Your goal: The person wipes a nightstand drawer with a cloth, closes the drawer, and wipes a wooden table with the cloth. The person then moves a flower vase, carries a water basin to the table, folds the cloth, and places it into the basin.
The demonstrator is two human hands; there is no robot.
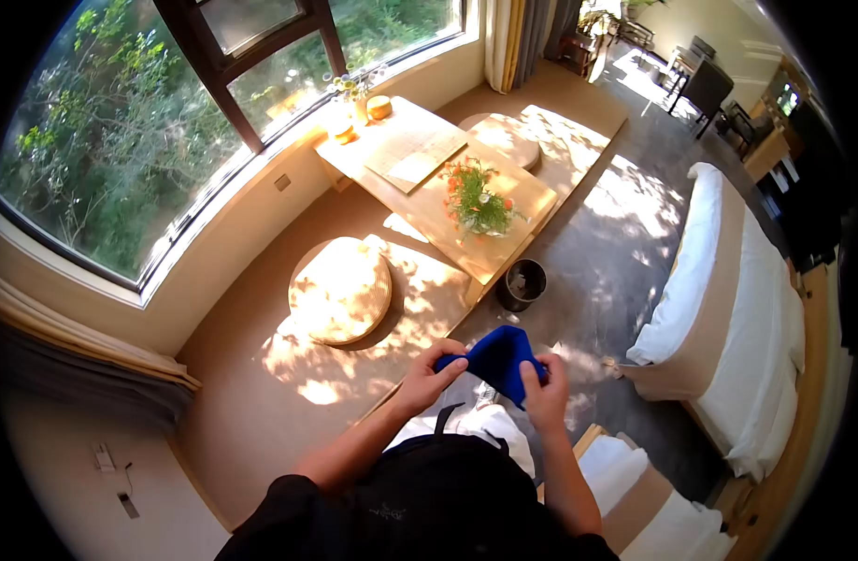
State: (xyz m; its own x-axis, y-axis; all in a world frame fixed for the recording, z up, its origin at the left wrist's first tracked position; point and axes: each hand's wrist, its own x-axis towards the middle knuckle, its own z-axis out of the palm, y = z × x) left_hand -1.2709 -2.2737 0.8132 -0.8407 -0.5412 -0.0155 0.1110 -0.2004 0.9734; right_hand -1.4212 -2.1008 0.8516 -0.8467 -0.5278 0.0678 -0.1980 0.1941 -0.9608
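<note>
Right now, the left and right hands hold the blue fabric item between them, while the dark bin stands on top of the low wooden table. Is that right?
Not quite: the head view shows the dark bin on the grey floor, beside the low wooden table. The left hand and right hand do hold the blue fabric item between them.

Small pale logo (387, 512), on black fabric (434, 486), too blurred to read

At one o'clock, you have a blue piece (502, 358) of matt cloth. At twelve, your table (471, 251) is smooth wood; at eleven, the round seat (340, 290) appears woven, ribbed; at two, bed linen (758, 337) is matt fabric.
</note>
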